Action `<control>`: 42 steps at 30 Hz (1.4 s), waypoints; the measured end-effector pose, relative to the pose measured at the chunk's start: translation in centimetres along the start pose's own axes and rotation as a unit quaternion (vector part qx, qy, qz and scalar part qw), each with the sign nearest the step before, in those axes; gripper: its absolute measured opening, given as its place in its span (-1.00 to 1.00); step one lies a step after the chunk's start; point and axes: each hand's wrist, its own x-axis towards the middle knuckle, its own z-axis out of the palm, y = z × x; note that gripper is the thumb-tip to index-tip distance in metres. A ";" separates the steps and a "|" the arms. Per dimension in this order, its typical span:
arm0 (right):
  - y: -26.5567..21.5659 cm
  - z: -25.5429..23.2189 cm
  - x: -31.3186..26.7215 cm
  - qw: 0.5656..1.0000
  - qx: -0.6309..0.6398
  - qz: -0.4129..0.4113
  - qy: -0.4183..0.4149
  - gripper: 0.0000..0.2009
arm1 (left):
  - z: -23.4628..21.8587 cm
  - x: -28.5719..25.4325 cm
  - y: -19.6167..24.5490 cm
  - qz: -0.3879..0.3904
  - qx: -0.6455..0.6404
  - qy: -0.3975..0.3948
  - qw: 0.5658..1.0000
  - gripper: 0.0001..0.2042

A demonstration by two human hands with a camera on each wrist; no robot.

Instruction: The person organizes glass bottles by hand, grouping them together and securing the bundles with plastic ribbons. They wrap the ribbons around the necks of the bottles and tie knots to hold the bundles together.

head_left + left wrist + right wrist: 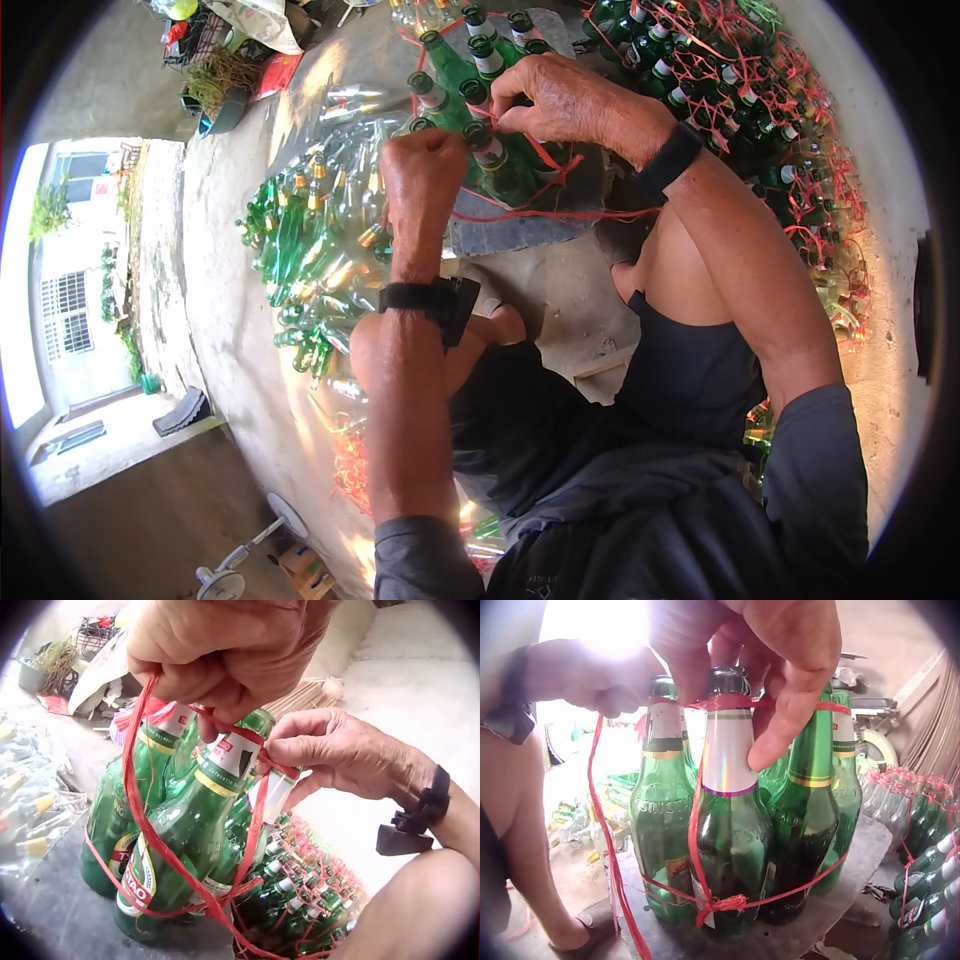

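Observation:
A bundle of green glass bottles (199, 817) stands upright on a dark slab (505, 235). Red plastic twine (133, 776) circles the lower bodies, with a knot (731, 903) at the front, and more twine runs around the necks. My left hand (425, 165) is in a fist at the bottle tops and grips a strand that hangs down in a loop. On the opposite side of the bundle, my right hand (565, 100) pinches the twine at the neck of a white-labelled bottle (730, 754). Part of the neck twine is hidden behind my fingers.
Loose green and clear bottles (300, 235) lie in a heap to the left. Bundles of bottles netted in red twine (740, 100) stand at the right. A plant pot (225, 110) is at the far left, and a fan (222, 582) at the lower left.

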 end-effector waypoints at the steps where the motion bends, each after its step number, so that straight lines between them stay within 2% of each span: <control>1: 0.1 0.0 0.1 1.000 -0.001 -0.003 0.004 -0.83 | 0.0 0.0 -0.1 -0.009 -0.019 -0.004 1.000 -0.79; 5: 0.1 0.0 0.0 1.000 0.004 0.004 -0.004 -0.83 | 0.1 -0.5 -0.5 -0.022 -0.046 -0.010 0.999 -0.77; 8: 0.3 0.3 0.0 1.000 -0.005 -0.007 0.013 -0.83 | 0.9 -1.2 -1.1 -0.041 -0.153 0.019 0.987 -0.75; 11: 0.2 0.2 0.1 1.000 0.000 0.002 0.002 -0.83 | 1.7 -1.7 -1.7 -0.025 -0.226 0.043 0.973 -0.77; 15: 0.4 0.4 0.1 1.000 -0.005 -0.023 0.013 -0.83 | 1.9 -2.3 -1.7 -0.041 -0.251 0.050 0.966 -0.79; 20: 0.0 -0.1 0.0 1.000 0.001 -0.002 0.001 -0.82 | 2.0 -3.1 -1.7 -0.006 -0.240 0.080 0.967 -0.78; 24: 0.2 0.1 -0.1 1.000 0.004 -0.019 0.008 -0.81 | 1.8 -4.0 -1.5 -0.019 -0.264 0.096 0.959 -0.77; 27: 0.5 0.2 0.1 0.999 0.009 -0.032 0.021 -0.81 | 1.9 -4.8 -1.6 -0.049 -0.287 0.095 0.952 -0.76; 30: 0.4 0.1 0.2 1.000 0.000 -0.003 -0.005 -0.82 | 2.6 -5.1 -2.3 -0.063 -0.354 0.092 0.929 -0.75; 34: 0.0 -0.1 -0.1 1.000 0.015 -0.002 0.003 -0.82 | 2.5 -4.7 -3.0 -0.070 -0.337 0.090 0.935 -0.74; 41: 0.0 -0.3 -0.1 1.000 0.003 -0.007 0.000 -0.82 | 2.9 -4.0 -3.6 -0.137 -0.390 0.045 0.909 -0.72; 42: -0.2 -0.5 -0.1 0.999 0.006 0.031 -0.027 -0.82 | 3.1 -3.9 -3.8 -0.145 -0.402 0.034 0.903 -0.72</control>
